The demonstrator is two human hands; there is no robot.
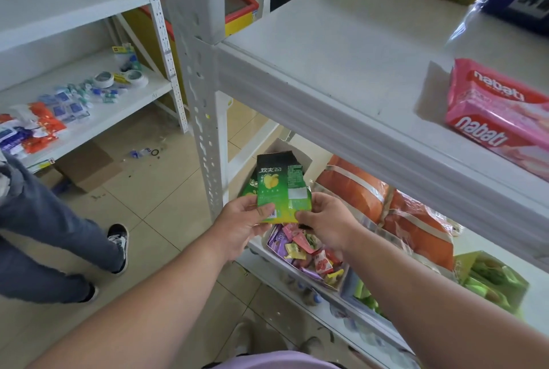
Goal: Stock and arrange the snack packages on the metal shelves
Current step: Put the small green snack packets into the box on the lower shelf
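Snack packet, green, held upright before lower shelf; bottom corners pinched by left hand and right hand. Candy tray lies beneath.

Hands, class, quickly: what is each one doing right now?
Left hand: closed, pinching the green snack box at its lower left corner.
Right hand: closed, pinching the same box at its lower right corner.

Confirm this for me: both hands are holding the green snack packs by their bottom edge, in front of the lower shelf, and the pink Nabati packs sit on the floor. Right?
Not quite. The head view shows the pink Nabati packs lying on the upper shelf, not on the floor. The rest holds: the left hand and right hand both hold the green snack packs by their bottom edge, in front of the lower shelf.
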